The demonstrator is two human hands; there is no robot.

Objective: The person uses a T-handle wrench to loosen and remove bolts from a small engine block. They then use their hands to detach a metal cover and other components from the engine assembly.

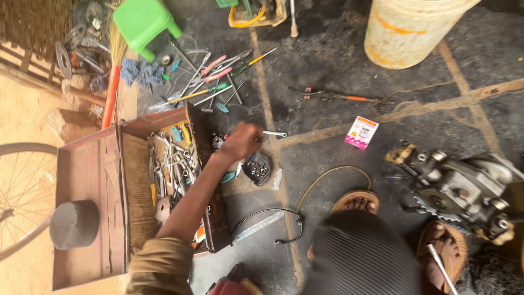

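My left hand (242,141) reaches out from a brown sleeve (161,265) over the open metal toolbox (87,180). Its fingers are closed on a small silver spanner (274,133), held just past the box's right edge above the dark floor. Under the hand lie a small black part with round holes (257,167) and a metal fitting (218,141). The toolbox tray holds several spanners and drivers (172,164). My right hand does not show in this view.
Loose tools (215,76) lie beyond the box near a green plastic stool (143,22). A greasy engine assembly (464,191) sits at right, a pale bucket (406,30) at the top. Two sandalled feet (357,203) and a dark ribbed cloth (360,257) are close below. A bicycle wheel (22,196) is at left.
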